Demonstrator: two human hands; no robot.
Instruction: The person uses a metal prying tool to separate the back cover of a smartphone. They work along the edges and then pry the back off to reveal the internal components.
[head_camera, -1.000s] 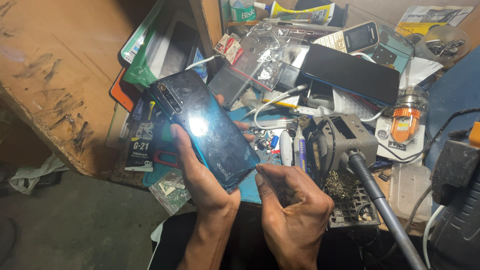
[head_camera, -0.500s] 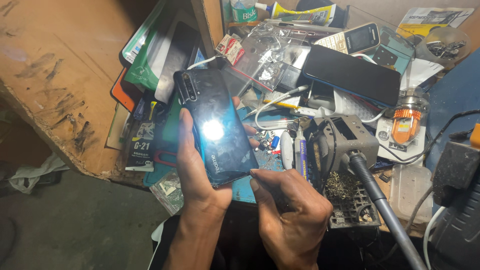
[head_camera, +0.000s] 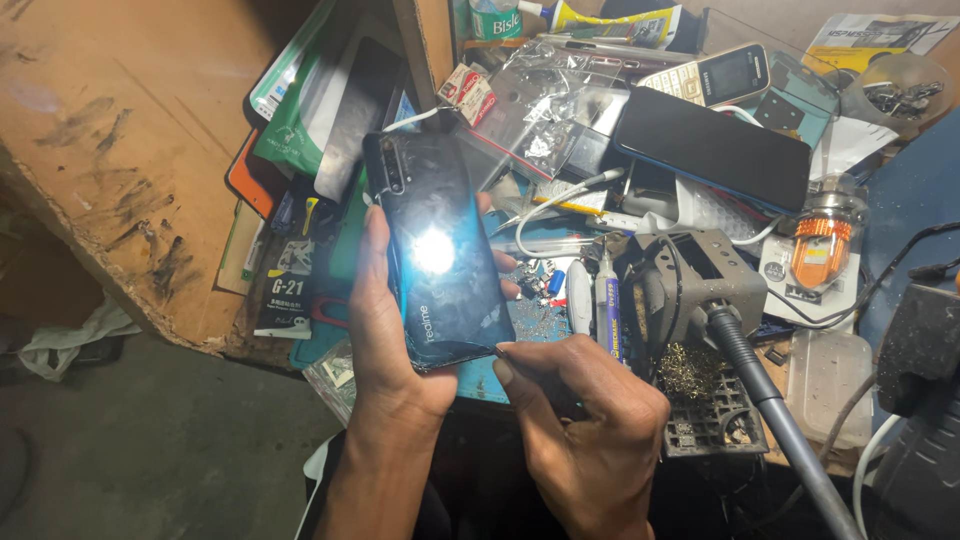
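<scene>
Two bare hands raised close together, forearms entering from the bottom edge.

The left hand (head_camera: 385, 330) is held upright with the wrist straight and the forearm rising from below; its palm is turned to the right, the thumb is laid along the left side, and the fingertips (head_camera: 505, 262) are seen curled round from behind on the right, so a closed grip is formed. The right hand (head_camera: 590, 420) is held lower and to the right, its back turned to the camera, the knuckles bent and the fingers folded in. Its thumb and forefinger are pinched together and pointed left towards the heel of the left hand.
</scene>
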